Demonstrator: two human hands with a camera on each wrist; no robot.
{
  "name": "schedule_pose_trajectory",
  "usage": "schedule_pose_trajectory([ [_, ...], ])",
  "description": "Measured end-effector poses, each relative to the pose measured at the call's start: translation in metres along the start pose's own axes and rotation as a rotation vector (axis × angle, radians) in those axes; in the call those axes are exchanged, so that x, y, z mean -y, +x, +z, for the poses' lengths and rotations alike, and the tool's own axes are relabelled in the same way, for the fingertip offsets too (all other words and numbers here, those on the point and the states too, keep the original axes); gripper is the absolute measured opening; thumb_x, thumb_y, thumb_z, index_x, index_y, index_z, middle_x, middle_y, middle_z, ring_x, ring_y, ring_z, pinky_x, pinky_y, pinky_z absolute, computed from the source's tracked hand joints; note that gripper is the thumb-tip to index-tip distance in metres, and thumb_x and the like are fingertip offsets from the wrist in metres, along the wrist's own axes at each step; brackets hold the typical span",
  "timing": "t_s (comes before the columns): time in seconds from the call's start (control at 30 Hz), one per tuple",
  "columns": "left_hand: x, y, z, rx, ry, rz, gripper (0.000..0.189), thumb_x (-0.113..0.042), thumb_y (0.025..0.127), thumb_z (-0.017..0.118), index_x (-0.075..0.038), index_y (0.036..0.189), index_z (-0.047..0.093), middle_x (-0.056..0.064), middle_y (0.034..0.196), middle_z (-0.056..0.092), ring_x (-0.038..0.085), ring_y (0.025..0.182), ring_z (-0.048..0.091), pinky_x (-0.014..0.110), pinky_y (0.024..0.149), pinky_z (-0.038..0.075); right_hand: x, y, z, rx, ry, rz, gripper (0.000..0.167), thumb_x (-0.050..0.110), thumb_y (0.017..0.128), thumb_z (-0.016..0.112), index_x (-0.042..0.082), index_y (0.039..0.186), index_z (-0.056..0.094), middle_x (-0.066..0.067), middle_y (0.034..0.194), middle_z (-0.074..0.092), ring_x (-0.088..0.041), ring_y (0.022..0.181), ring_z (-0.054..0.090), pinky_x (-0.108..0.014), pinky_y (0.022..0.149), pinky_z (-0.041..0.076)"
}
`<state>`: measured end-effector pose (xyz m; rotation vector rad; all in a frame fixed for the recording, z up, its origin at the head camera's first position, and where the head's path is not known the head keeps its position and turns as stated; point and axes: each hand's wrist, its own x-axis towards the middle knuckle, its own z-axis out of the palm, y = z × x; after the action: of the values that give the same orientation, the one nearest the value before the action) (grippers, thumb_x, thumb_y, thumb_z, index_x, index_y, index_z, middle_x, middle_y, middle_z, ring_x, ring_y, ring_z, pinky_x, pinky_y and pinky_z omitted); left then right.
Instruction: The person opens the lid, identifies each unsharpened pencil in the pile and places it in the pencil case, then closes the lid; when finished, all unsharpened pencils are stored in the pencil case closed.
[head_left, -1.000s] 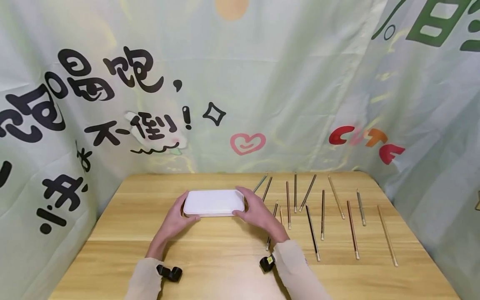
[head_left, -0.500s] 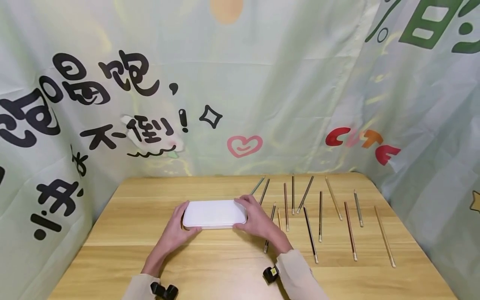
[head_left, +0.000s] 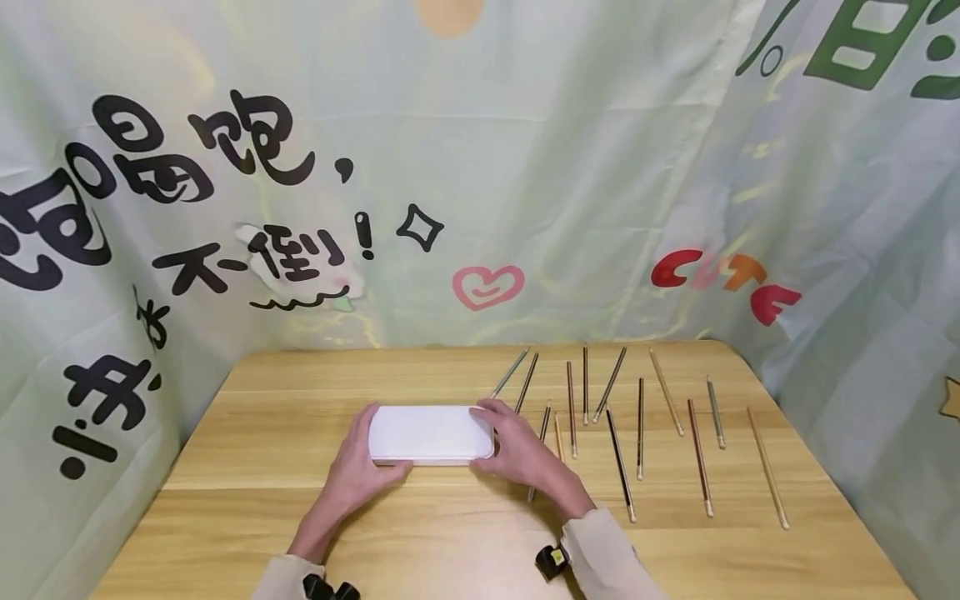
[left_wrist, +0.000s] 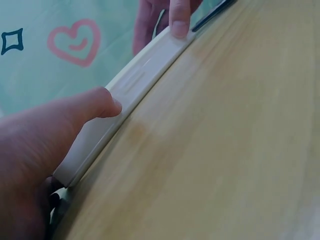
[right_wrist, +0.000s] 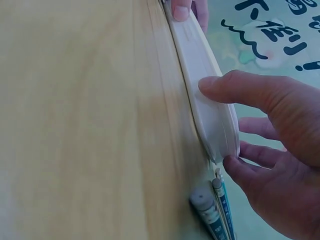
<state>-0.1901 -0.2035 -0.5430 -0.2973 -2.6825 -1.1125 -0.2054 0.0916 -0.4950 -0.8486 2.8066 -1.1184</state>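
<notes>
While pinching opposite ends of white pencil case with left hand and right hand, apparently at placement step on worktop beside pencils; next, likely steady and open.

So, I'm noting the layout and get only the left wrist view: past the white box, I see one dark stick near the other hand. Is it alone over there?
Observer: No. The head view shows many pencils scattered over the right side of the wooden table, beside and beyond the right hand.

Operator: Good to know. I see mainly the long side of the white box, so what does its top look like?

Observer: Seen from the head camera, the top is plain white, with no print that I can make out.
</notes>
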Motion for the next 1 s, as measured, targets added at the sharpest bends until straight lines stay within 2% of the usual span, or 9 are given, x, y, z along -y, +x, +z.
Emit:
schedule_pose_trajectory([
  [0.4,-0.008,-0.001,0.009,-0.064,0.044,-0.007,0.116,-0.035,0.064,0.094,0.004,0.153,0.032,0.024,0.146,0.045,0.042,0.125,0.053,0.06,0.101,0.046,0.001,-0.002,0.0,-0.028,-0.012,-0.011,0.077,0.015,0.071,0.093,-0.002,0.139,0.06,-0.022,0.146,0.052,-0.041,0.128,0.054,-0.052,0.097,0.052],
  [0.67,-0.007,-0.001,0.008,-0.098,0.04,-0.009,0.116,-0.033,0.058,0.097,0.004,0.15,0.037,0.023,0.141,0.049,0.04,0.12,0.055,0.057,0.099,0.047,0.003,-0.001,0.0,-0.018,0.012,0.011,0.074,0.015,0.068,0.091,-0.001,0.135,0.064,-0.024,0.146,0.053,-0.044,0.134,0.049,-0.063,0.107,0.039],
  [0.77,-0.006,-0.002,0.006,-0.081,0.017,-0.032,0.118,-0.037,0.058,0.099,0.003,0.15,0.038,0.023,0.142,0.049,0.041,0.122,0.054,0.058,0.102,0.046,0.002,-0.002,-0.002,-0.003,0.018,0.013,0.073,0.017,0.07,0.09,0.0,0.136,0.064,-0.025,0.148,0.051,-0.046,0.135,0.047,-0.065,0.107,0.038],
  [0.9,-0.006,-0.001,0.001,-0.033,-0.042,-0.084,0.121,-0.042,0.057,0.101,0.001,0.152,0.039,0.024,0.145,0.048,0.043,0.128,0.051,0.06,0.107,0.041,-0.004,-0.003,-0.008,0.035,0.073,0.012,0.07,0.02,0.075,0.088,0.003,0.138,0.063,-0.022,0.15,0.05,-0.043,0.138,0.046,-0.057,0.108,0.042],
  [1.0,-0.004,0.001,-0.006,0.023,-0.105,-0.071,0.118,-0.04,0.062,0.1,0.0,0.154,0.037,0.025,0.149,0.046,0.043,0.129,0.05,0.061,0.107,0.04,-0.009,-0.004,-0.016,0.056,0.154,0.027,0.066,0.025,0.08,0.087,0.005,0.138,0.063,-0.019,0.151,0.05,-0.038,0.141,0.045,-0.05,0.111,0.041],
])
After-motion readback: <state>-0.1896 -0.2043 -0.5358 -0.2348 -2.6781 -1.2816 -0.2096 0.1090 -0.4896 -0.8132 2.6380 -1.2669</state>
